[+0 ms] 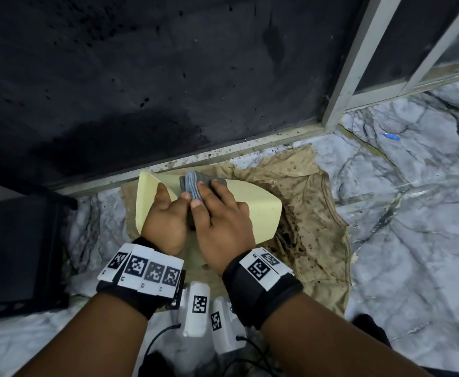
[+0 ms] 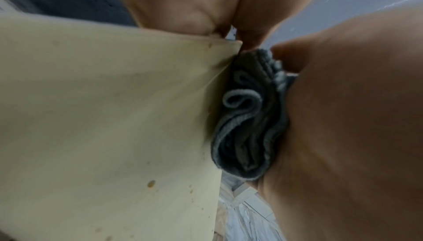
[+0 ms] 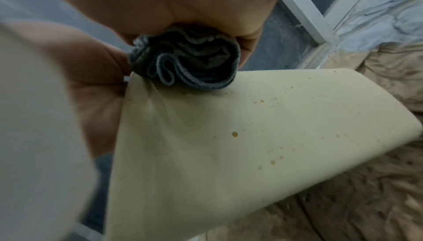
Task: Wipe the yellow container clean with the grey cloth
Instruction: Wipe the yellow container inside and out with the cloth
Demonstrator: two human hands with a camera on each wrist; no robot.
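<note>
A pale yellow container (image 1: pixel 261 210) stands tilted on a stained beige cloth on the floor; small orange specks dot its side (image 3: pixel 251 136). My left hand (image 1: pixel 165 210) grips its upper rim, thumb inside, and the same wall fills the left wrist view (image 2: pixel 103 109). My right hand (image 1: pixel 217 213) holds a folded, bunched grey cloth (image 1: pixel 194 186) and presses it against the container's upper side near the rim. The cloth's folds show under the right palm (image 3: pixel 187 60) and beside the container wall (image 2: pixel 249 122). The container's inside is hidden.
The stained beige cloth (image 1: pixel 312 202) is spread over marble-patterned floor (image 1: pixel 413 240). A dark speckled wall (image 1: pixel 141 77) rises just behind. A grey metal frame (image 1: pixel 350 72) stands at right, a black box (image 1: pixel 18 254) at left, a blue scrap (image 1: pixel 390 136) lies far right.
</note>
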